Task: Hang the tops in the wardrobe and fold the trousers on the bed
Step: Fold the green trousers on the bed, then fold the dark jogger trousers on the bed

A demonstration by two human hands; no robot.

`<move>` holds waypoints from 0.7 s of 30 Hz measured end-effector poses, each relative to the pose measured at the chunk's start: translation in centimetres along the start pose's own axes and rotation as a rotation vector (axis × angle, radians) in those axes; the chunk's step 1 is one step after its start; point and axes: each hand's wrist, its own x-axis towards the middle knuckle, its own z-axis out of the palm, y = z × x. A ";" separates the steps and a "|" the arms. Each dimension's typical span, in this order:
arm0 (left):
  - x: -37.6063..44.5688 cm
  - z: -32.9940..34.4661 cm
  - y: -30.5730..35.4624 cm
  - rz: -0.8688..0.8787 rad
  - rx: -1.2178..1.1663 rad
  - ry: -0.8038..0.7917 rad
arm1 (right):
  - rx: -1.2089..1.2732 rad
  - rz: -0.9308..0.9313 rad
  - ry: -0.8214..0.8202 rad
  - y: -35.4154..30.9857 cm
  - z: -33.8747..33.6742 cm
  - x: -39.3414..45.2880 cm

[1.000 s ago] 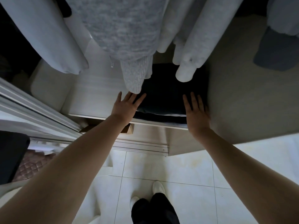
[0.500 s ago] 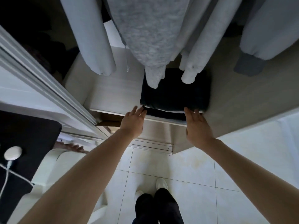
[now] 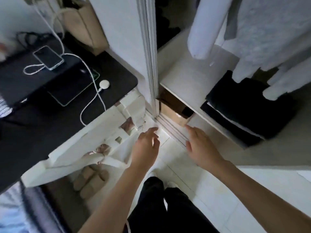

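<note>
2 bare hands are hanging in the air over the tiled floor, the left hand [image 3: 146,145] and the right hand [image 3: 201,146] both relaxed, fingers loosely spread and gripping nothing, probably because their load is already put down. Just beyond the right hand, the folded dark trousers [image 3: 249,106] are sitting stacked on the white wardrobe shelf [image 3: 185,78], not on any bed. Above them, pale tops [image 3: 262,27] are hanging in the wardrobe, sleeves dangling over the stack, so that part looks done.
</note>
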 end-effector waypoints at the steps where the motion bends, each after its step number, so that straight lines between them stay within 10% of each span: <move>1: -1.3 -0.3 -0.4 -0.077 -0.028 0.068 | 0.027 -0.054 -0.023 -0.6 0.2 -0.2; 21: -41.5 -0.4 -4.9 -1.095 -0.515 1.161 | -0.097 -1.033 -0.697 -19.8 11.2 -19.1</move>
